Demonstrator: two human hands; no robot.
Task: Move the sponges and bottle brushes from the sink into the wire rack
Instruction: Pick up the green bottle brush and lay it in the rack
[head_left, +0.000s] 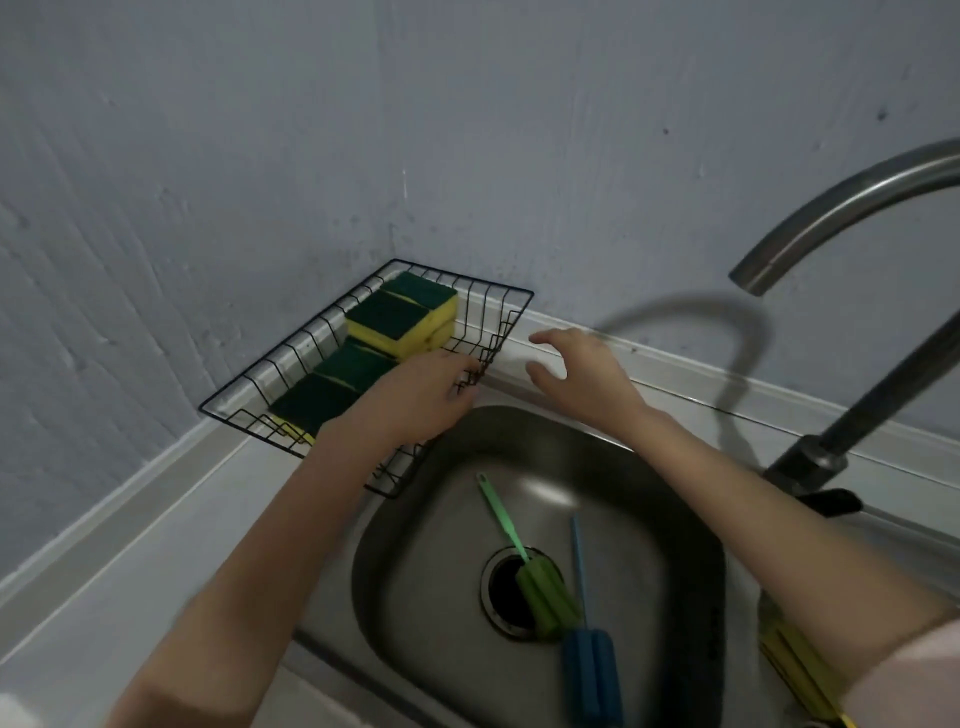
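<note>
A black wire rack (498, 312) stands in the counter corner at the sink's back left. Several yellow sponges with dark green pads (400, 319) lie in it. My left hand (415, 400) is over the rack's near right side, fingers curled at the wires; what they hold is hidden. My right hand (576, 374) hovers open above the counter just right of the rack. In the steel sink (675, 545) lie a green bottle brush (540, 587) across the drain and a blue bottle brush (589, 660) beside it.
A curved grey faucet (852, 208) rises at the right over the sink. A yellow object (795, 660) lies under my right forearm at the sink's right rim. Blue-grey walls close the corner behind the rack.
</note>
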